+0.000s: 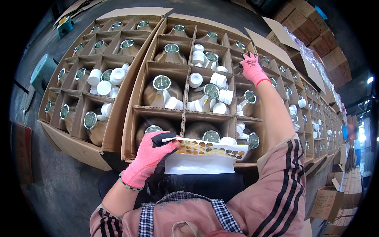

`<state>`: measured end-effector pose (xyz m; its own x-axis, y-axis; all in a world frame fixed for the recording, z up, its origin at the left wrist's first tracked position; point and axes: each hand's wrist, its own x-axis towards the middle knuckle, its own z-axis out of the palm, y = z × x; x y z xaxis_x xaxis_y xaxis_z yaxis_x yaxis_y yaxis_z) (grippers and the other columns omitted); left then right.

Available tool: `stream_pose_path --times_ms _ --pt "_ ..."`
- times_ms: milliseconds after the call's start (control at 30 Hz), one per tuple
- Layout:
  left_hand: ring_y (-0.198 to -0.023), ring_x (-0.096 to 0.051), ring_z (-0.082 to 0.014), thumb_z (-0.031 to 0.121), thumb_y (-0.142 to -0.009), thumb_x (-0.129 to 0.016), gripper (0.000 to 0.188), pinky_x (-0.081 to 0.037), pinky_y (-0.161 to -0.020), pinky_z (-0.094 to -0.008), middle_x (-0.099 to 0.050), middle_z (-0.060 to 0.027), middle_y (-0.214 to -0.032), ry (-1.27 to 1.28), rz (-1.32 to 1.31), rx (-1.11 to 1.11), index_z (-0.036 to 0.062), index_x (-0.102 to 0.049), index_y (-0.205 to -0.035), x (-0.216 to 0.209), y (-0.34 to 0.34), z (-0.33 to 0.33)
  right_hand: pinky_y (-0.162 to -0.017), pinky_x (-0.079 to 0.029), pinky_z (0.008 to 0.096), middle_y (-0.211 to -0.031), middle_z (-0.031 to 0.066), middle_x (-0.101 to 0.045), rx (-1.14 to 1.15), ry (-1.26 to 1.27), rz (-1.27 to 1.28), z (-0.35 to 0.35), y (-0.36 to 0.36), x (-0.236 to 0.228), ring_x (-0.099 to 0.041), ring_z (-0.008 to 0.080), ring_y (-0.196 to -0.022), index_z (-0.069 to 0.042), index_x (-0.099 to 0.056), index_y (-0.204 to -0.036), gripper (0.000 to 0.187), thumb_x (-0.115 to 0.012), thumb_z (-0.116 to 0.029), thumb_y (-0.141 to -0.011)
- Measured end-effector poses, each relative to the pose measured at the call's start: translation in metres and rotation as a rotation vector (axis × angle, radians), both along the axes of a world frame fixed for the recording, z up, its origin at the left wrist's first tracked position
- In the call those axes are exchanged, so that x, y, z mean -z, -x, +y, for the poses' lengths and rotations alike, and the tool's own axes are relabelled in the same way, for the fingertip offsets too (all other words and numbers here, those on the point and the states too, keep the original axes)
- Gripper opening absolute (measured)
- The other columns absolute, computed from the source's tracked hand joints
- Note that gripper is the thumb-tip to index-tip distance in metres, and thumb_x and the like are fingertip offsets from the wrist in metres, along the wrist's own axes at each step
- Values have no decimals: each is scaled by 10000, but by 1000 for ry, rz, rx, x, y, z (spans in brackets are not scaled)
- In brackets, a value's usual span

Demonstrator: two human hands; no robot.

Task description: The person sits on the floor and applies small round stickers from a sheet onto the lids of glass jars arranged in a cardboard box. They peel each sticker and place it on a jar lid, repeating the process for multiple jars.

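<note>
My left hand (146, 158), in a pink glove with dark fingertips, grips a white sheet of round gold stickers (209, 147) at its left end. White backing paper (199, 165) hangs below the sheet. My right hand (253, 69), gloved alike, reaches over the right column of the middle carton (132, 118). Its dark fingers look apart beside a flask mouth (240, 45); their tips are partly hidden. Silvery flasks (162, 85) with shiny round rims stand in the cardboard compartments. White plastic caps (219, 81) lie around several of the necks.
Another divided carton of flasks (71, 136) stands at the left, and a long row of such cartons (316, 114) runs off to the right. Teal stools (43, 71) stand on the floor at the left. Stacked brown boxes (312, 27) rise at the back right.
</note>
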<state>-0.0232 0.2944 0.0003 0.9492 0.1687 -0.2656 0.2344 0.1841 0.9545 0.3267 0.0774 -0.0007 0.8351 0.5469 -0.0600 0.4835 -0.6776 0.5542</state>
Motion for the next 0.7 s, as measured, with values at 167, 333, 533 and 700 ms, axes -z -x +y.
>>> stream_pose_path --times_ms 167,333,533,700 --pt "-678 -503 -48 152 -713 -670 197 -408 -594 -183 -566 5 -728 -30 -43 -20 5 -621 -835 3 -1 0 -946 -251 454 -1145 114 -456 -47 -146 -126 3 1 2 -341 325 -1154 -135 -603 -919 226 -544 -124 -701" --pt "-675 -499 -50 146 -712 -669 208 -408 -587 -186 -569 -1 -736 31 -52 4 0 -614 -850 7 -4 -1 -840 -354 424 -1007 122 -522 -45 -624 -312 -14 3 0 -451 299 -1005 -102 -592 -824 220 -629 -234 -653" --pt "-676 -497 -53 176 -725 -654 227 -407 -597 -191 -571 -4 -727 25 -64 18 -5 -611 -853 6 0 2 -725 -405 361 -741 118 -565 -152 -1456 352 16 145 -68 -527 292 -715 -30 -571 -772 285 -635 -300 -706" --pt "-680 -503 -52 179 -725 -656 236 -413 -603 -188 -565 -4 -734 53 -68 -34 -9 -613 -860 4 1 0 -774 -399 352 -824 111 -555 -545 -567 412 32 258 -101 -532 287 -831 -37 -550 -847 289 -680 -194 -642"
